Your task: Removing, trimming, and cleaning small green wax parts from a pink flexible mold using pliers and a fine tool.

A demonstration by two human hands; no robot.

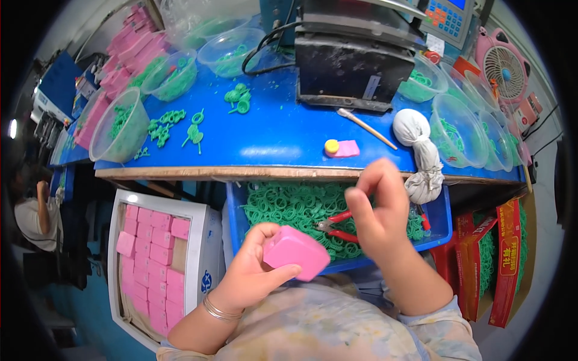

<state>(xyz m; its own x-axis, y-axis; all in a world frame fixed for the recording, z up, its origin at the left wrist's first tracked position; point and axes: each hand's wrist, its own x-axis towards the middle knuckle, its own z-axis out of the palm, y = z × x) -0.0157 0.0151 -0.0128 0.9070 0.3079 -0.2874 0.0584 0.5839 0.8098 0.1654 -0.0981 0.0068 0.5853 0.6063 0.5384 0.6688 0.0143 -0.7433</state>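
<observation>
My left hand (253, 265) is closed around a pink rounded block (296, 253), fingers behind it and thumb along its near edge. To its right my right hand (380, 201) is raised with curled fingers and the thumb close to them; whatever they may hold is hidden. Beneath both hands, a blue tray (442, 219) is heaped with green wax-like ring pieces (283, 201). Red-handled cutters (343, 234) lie on the pieces, between the block and my right hand.
On the blue table (259, 138) are green ring clusters (165, 126), a yellow-capped pink piece (342, 148), a wooden-handled brush (367, 129) and a tied white cloth bundle (418, 150). A black machine (355, 66) stands behind. Pink blocks fill a white-framed box (195, 253). Clear bowls (126, 129) flank the table.
</observation>
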